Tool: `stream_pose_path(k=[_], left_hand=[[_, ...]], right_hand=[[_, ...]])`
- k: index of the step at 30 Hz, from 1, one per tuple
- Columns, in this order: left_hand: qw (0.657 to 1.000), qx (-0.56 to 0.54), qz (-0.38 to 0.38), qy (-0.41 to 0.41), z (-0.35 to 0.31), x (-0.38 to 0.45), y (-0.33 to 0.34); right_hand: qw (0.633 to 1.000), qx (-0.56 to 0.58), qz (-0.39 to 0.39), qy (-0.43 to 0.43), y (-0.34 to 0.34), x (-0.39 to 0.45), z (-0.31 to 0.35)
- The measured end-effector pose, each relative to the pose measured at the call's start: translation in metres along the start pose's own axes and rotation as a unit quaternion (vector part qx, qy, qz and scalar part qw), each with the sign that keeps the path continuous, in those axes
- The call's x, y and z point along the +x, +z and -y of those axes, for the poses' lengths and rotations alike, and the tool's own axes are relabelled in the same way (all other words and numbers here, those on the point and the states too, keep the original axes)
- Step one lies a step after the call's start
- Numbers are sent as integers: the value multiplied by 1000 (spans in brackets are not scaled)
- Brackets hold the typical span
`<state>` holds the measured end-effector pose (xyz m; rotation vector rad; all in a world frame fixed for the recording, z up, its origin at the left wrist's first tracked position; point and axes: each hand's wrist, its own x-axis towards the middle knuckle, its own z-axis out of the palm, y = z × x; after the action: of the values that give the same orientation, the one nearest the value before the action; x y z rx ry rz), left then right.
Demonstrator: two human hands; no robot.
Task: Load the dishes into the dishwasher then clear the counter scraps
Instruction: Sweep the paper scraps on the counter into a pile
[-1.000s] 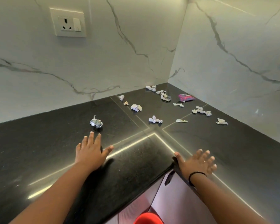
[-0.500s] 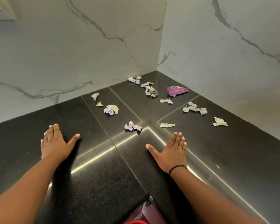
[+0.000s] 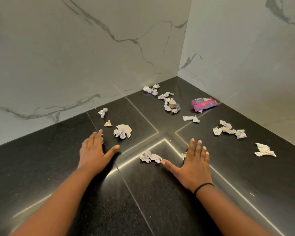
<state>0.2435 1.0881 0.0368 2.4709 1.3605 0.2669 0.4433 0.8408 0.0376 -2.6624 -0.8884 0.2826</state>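
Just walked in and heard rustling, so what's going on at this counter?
A person has both hands flat and open on the black counter, holding nothing. The left hand lies near a crumpled paper scrap; the right hand's thumb touches another scrap. More scraps and a pink wrapper lie scattered toward the corner.

You looked down into an inside corner where two white marble walls met: the left wall ran with grey veins that branched downward toward the corner, and the right wall carried fainter veins near its top and its base. Below them lay a black speckled stone surface, glossy, crossed by thin straight seams that met near the middle. Bright strips of light reflected along those seams, strongest in the near half of your view.
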Motion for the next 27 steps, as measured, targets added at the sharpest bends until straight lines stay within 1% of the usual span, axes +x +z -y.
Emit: stream_pose_path(k=[2,4,6,9,11,14,16,18,21,23,25,27], left_hand=[[999,-7,13,41,-17,12,6],[997,-8,31,72,-34,22,12],[995,10,36,97,-47,34,17],[991,47,47,119,-59,56,23],[986,72,55,139,-64,70,27],[978,73,40,194,-73,86,29],[975,74,26,208,-80,94,31],[975,91,11,201,-86,99,34],[973,98,12,210,-93,100,35],[974,88,6,207,-94,99,36],[976,66,-6,210,-97,95,36],[971,51,-2,233,-102,91,36]], right_hand=[[996,-1,27,-85,3,7,6],[988,5,39,-151,4,14,16],[981,5,50,-186,9,24,34],[976,-10,45,-211,25,38,65],[974,10,22,-227,36,46,77],[958,41,-84,-270,48,52,81],[954,21,-120,-276,49,55,80],[950,-7,-138,-281,48,58,78],[950,-50,-127,-279,42,69,74],[956,-56,-81,-275,28,77,73],[972,-45,-30,-228,6,86,55],[988,7,-36,-147,-20,92,23]])
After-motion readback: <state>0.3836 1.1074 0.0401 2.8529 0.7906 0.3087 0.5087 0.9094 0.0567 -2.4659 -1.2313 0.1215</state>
